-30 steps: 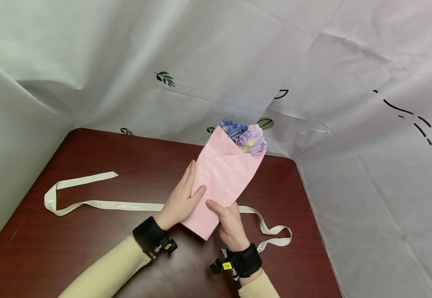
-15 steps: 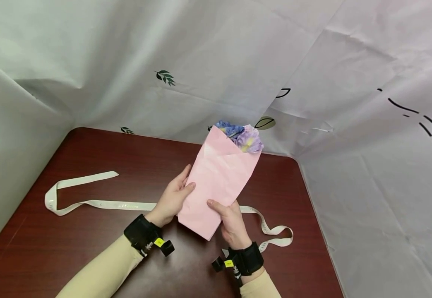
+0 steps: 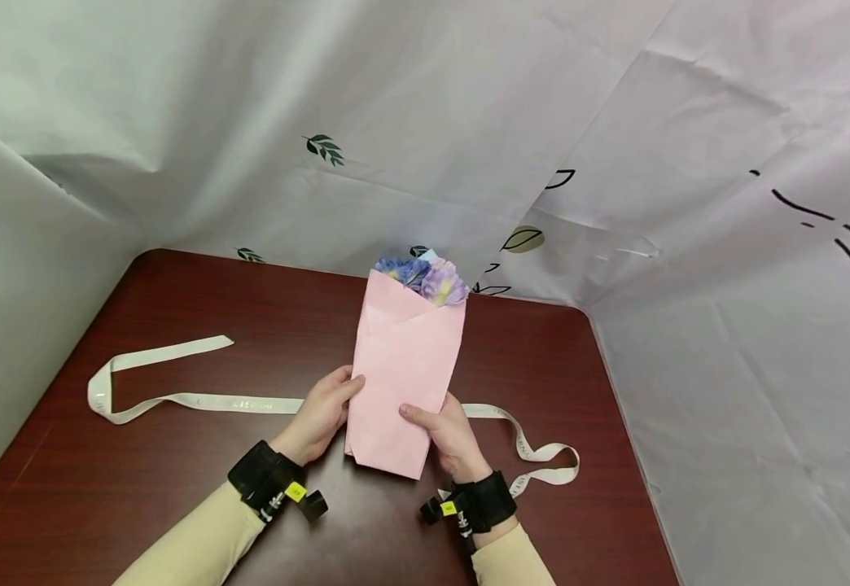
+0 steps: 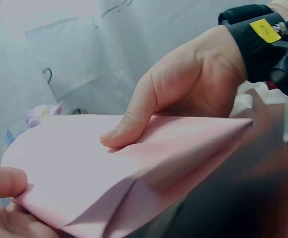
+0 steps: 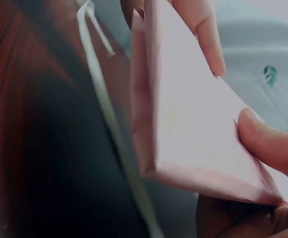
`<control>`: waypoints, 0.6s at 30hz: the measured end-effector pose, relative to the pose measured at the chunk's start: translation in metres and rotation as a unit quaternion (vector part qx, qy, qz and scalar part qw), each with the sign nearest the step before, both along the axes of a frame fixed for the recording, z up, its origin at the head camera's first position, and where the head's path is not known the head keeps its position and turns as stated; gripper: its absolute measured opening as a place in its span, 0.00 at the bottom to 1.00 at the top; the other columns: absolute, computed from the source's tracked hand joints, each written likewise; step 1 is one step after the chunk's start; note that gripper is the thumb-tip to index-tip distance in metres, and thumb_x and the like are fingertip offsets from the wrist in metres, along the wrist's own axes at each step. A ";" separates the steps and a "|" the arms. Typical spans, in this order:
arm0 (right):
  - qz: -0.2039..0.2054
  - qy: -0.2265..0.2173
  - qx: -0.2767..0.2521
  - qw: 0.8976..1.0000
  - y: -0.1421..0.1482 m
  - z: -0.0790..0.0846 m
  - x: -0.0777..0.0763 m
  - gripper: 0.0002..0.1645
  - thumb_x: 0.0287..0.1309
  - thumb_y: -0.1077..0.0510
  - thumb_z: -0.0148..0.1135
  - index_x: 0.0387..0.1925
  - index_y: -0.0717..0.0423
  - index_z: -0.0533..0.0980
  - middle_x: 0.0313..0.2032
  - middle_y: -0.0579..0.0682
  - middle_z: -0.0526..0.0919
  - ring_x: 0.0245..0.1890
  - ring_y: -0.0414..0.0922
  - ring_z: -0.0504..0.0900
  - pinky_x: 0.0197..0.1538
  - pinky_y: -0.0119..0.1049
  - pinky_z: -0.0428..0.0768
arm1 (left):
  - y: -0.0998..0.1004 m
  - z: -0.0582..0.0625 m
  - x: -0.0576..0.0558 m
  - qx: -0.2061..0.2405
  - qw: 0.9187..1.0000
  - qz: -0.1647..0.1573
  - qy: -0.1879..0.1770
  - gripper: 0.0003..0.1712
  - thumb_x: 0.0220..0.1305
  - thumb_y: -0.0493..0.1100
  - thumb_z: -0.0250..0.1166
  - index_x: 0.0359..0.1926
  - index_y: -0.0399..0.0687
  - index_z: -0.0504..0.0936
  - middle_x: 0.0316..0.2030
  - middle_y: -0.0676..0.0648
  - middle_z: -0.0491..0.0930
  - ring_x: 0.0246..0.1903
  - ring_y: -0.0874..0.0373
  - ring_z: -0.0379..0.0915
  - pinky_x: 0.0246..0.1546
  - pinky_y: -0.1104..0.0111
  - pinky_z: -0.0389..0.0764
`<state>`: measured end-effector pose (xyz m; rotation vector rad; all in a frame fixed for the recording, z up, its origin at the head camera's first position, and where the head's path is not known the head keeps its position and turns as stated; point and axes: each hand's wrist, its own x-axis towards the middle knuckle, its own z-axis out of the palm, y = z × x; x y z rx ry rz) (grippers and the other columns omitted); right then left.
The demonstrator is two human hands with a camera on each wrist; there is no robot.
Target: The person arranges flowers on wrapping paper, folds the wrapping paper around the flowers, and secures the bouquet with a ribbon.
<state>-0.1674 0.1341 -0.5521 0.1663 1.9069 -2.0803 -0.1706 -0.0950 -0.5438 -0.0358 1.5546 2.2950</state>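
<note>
Both hands hold a flower bouquet wrapped in pink paper [image 3: 406,366], raised over the table and nearly upright in the head view. Blue flowers [image 3: 399,270] and a lilac flower [image 3: 443,283] show above the folded paper edge. The left hand [image 3: 322,411] grips the left edge, its thumb on the front and its other fingers behind. On the lower right edge, the right hand [image 3: 449,431] pinches the wrap, thumb [image 4: 129,126] laid across the front. The paper's folded bottom end [image 5: 198,183] shows in the right wrist view. Stems are hidden inside the wrap.
A long white ribbon [image 3: 238,404] with printed lettering lies across the dark red table [image 3: 176,301], passing behind the bouquet. Its right end [image 3: 553,464] loops near the right wrist. A pale cloth backdrop [image 3: 425,146] with leaf prints stands around the table's back and sides.
The bouquet has swung from leaning right to nearly upright, its flowers moving left. My left hand has slid down and left along the paper's edge; the right hand keeps its grip.
</note>
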 end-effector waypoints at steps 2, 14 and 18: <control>0.010 -0.008 0.013 1.000 0.002 -0.005 0.001 0.29 0.68 0.65 0.77 0.65 0.65 0.77 0.50 0.53 0.90 0.46 0.45 0.91 0.47 0.38 0.87 | -0.001 -0.005 0.004 -0.018 1.000 0.009 -0.013 0.27 0.91 0.40 0.51 0.76 0.23 0.64 0.60 0.40 0.83 0.53 0.62 0.82 0.54 0.69 0.84; 0.051 -0.026 0.078 0.995 0.001 -0.027 0.008 0.31 0.63 0.63 0.81 0.64 0.65 0.79 0.49 0.54 0.90 0.43 0.46 0.90 0.46 0.38 0.86 | -0.009 -0.027 0.023 -0.184 0.979 0.083 -0.008 0.25 0.79 0.36 0.68 0.69 0.22 0.79 0.51 0.35 0.90 0.43 0.61 0.85 0.44 0.73 0.82; 0.052 -0.026 0.080 0.995 -0.002 -0.029 0.008 0.32 0.63 0.64 0.81 0.65 0.65 0.78 0.50 0.55 0.90 0.44 0.46 0.90 0.47 0.38 0.85 | -0.012 -0.033 0.024 -0.221 0.970 0.098 0.003 0.37 0.76 0.35 0.71 0.79 0.27 0.70 0.47 0.37 0.89 0.40 0.61 0.84 0.43 0.75 0.81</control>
